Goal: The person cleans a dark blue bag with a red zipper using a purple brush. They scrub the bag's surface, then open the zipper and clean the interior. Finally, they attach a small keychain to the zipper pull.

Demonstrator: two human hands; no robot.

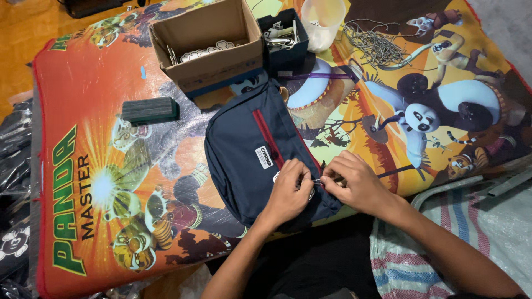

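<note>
A navy blue bag (pixel 246 144) with red zipper trim and a small white label lies on a colourful cartoon mat (pixel 111 166). My left hand (pixel 289 191) rests on the bag's near right edge, fingers pinched at the zipper end. My right hand (pixel 354 180) sits just to the right of it, fingers pinched on the same spot, with a thin cord or pull between the two hands. What exactly the fingertips hold is too small to tell apart from the zipper.
An open cardboard box (pixel 208 41) with flat metal pieces stands at the back, a small dark box (pixel 285 36) of metal parts and a translucent plastic cup (pixel 322 22) beside it. A tangle of grey cord (pixel 374 47) lies back right. A dark green block (pixel 149 109) lies left. Striped woven sack (pixel 460 221) at right.
</note>
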